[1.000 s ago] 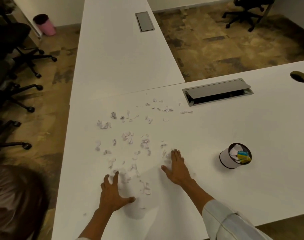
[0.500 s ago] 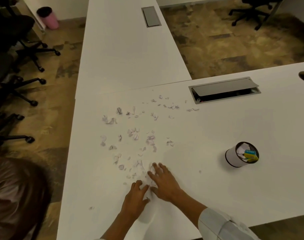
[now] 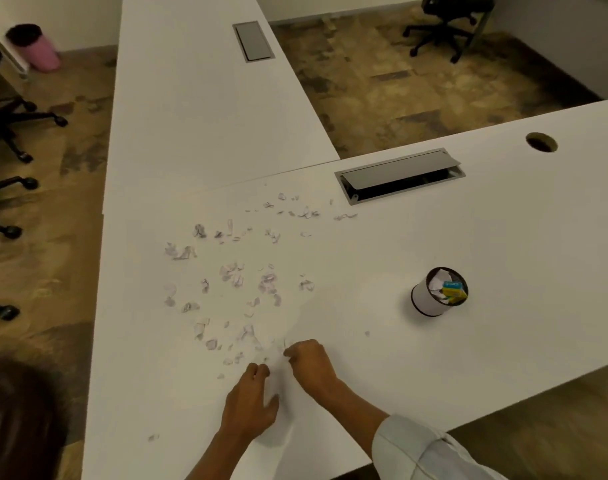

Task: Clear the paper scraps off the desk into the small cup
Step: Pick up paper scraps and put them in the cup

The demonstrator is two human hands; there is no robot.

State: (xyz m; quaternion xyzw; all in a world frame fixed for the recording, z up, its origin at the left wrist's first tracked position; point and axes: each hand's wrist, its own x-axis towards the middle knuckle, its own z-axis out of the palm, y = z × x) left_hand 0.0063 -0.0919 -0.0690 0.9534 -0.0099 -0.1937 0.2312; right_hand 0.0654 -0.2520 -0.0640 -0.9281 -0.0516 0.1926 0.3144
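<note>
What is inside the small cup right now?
The small cup holds white paper scraps and a yellow-and-blue item. Anything beneath them is hidden.

I can't tell whether my curled left hand (image 3: pixel 250 407) or right hand (image 3: pixel 311 362) holds any paper scraps (image 3: pixel 233 275), fingertips blurred, and both forearms cut off at btm edge.
</note>
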